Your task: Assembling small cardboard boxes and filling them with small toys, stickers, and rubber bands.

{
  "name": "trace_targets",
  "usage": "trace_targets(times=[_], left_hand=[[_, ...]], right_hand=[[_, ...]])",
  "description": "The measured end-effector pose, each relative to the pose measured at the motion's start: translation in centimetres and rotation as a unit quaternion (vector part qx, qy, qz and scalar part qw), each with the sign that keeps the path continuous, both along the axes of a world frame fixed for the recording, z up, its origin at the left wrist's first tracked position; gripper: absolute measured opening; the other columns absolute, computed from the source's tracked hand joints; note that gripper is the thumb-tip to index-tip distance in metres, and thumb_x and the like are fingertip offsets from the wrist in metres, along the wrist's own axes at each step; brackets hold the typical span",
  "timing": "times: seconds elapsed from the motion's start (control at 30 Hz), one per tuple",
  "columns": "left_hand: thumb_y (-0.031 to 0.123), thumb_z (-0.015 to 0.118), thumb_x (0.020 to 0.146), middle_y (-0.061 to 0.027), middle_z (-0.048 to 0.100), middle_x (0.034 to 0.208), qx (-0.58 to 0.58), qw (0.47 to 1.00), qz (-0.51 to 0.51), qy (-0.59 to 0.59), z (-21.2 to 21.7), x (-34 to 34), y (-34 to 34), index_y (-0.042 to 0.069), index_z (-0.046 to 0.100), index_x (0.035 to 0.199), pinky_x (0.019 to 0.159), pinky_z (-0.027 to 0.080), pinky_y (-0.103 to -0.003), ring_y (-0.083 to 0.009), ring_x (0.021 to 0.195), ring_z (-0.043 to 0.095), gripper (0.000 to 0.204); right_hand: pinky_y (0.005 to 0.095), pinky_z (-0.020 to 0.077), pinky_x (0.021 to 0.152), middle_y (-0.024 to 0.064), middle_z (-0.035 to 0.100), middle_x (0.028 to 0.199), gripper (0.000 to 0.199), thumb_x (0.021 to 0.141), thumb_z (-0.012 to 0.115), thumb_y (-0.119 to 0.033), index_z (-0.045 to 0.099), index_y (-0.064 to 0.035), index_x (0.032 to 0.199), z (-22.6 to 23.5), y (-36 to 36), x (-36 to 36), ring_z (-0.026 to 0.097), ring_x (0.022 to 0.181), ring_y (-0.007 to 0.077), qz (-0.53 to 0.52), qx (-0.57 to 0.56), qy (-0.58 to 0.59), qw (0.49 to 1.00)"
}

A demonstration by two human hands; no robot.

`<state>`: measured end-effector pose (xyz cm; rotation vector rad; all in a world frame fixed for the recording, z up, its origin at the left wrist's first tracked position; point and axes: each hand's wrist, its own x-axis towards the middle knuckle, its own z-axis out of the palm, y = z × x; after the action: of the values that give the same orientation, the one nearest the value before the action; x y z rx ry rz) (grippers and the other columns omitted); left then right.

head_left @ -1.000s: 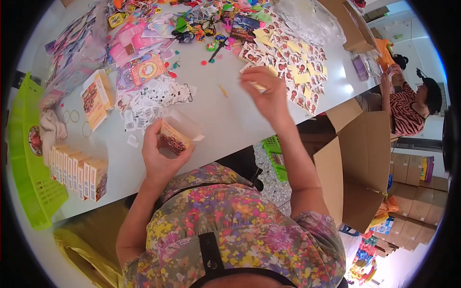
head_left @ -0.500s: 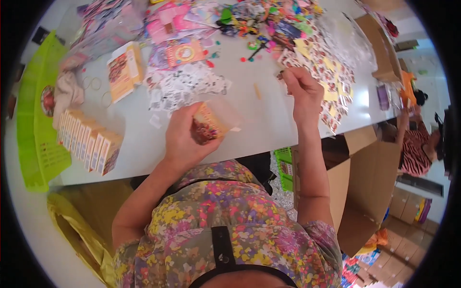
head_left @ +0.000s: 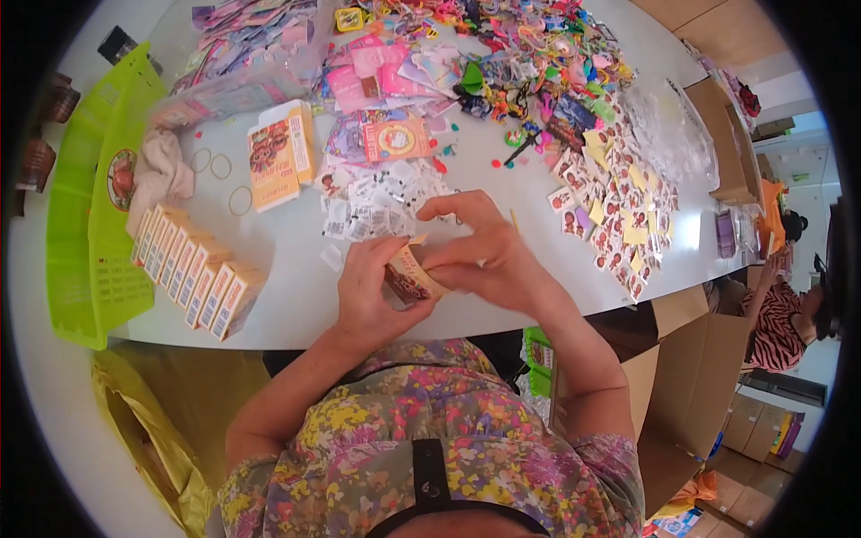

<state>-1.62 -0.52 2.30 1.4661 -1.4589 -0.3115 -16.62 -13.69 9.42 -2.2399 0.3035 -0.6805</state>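
Note:
Near the table's front edge, my left hand [head_left: 369, 285] wraps round a small orange and cream printed carton [head_left: 408, 276], which is tilted. My right hand [head_left: 484, 255] is at the carton's right end, its thumb and lower fingers pressed together there and its index finger raised over the top. Whatever those fingertips hold is hidden. Just beyond the carton lies a pile of small white printed packets [head_left: 381, 193]. A row of similar filled-out cartons [head_left: 193, 273] stands to the left. Flattened cartons [head_left: 280, 157] rest farther back.
A green plastic basket [head_left: 99, 206] stands at the left edge beside a beige cloth [head_left: 163, 175]. Picture cards [head_left: 619, 215] spread at right, below colourful trinkets [head_left: 538, 63]. Rubber bands [head_left: 239, 201] lie at left. An open cardboard box [head_left: 686, 377] is by my right arm; another person [head_left: 778, 305] is beyond.
My right hand has come left and nearer from the picture cards to the carton. My left hand still holds the carton. The whole view has shifted somewhat.

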Motion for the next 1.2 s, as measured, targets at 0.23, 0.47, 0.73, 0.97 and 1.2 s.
trace_targets(times=[0.23, 0.47, 0.73, 0.97, 1.2], left_hand=[[0.013, 0.088, 0.057, -0.0154, 0.059, 0.108, 0.002, 0.999, -0.026, 0.040, -1.2, 0.2, 0.0, 0.004, 0.053, 0.118, 0.082, 0.049, -0.041, -0.0335, 0.097, 0.057, 0.071], [0.010, 0.089, 0.055, -0.0154, 0.057, 0.111, -0.018, 0.999, -0.037, 0.022, -1.2, 0.7, -0.6, 0.002, 0.050, 0.122, 0.083, 0.048, -0.040, -0.0332, 0.098, 0.056, 0.077], [0.011, 0.088, 0.055, -0.0173, 0.056, 0.110, -0.024, 0.998, 0.012, 0.065, -1.6, 0.6, -0.9, 0.004, 0.049, 0.121, 0.083, 0.048, -0.042, -0.0354, 0.098, 0.056, 0.077], [0.011, 0.087, 0.056, -0.0158, 0.057, 0.112, -0.027, 0.996, 0.055, 0.064, -1.3, 0.9, -0.9, 0.003, 0.051, 0.122, 0.086, 0.047, -0.042, -0.0346, 0.102, 0.055, 0.075], [0.013, 0.088, 0.055, -0.0145, 0.059, 0.110, -0.034, 0.996, 0.072, 0.029, -1.6, 0.9, -0.6, 0.003, 0.055, 0.122, 0.086, 0.047, -0.041, -0.0334, 0.101, 0.055, 0.075]], right_hand=[[0.0348, 0.0495, 0.075, 0.0101, 0.068, 0.092, 0.025, 0.081, 0.073, -0.020, 0.070, -0.0018, 0.099, -3.7, -14.4, 4.4, 0.063, 0.087, 0.0228, -0.315, -0.035, 0.109, 0.942], [0.0448, 0.0449, 0.084, 0.0086, 0.067, 0.099, 0.040, 0.071, 0.079, -0.035, 0.072, -0.0070, 0.098, -4.4, -17.1, 8.9, 0.056, 0.104, 0.0296, -0.295, -0.375, 0.081, 0.875], [0.0421, 0.0463, 0.077, 0.0073, 0.065, 0.095, 0.030, 0.067, 0.079, -0.030, 0.068, -0.0064, 0.082, -6.8, -12.5, 9.8, 0.059, 0.090, 0.0286, -0.139, -0.253, 0.192, 0.938], [0.0249, 0.0466, 0.062, 0.0035, 0.064, 0.076, 0.014, 0.084, 0.072, -0.011, 0.062, -0.0012, 0.082, 1.0, -8.9, 6.4, 0.057, 0.068, 0.0098, -0.146, 0.129, 0.058, 0.979], [0.0259, 0.0450, 0.054, 0.0052, 0.065, 0.072, 0.009, 0.079, 0.074, -0.001, 0.067, -0.0005, 0.083, 5.2, -2.2, 0.5, 0.060, 0.061, 0.0131, -0.069, -0.074, 0.091, 0.991]])
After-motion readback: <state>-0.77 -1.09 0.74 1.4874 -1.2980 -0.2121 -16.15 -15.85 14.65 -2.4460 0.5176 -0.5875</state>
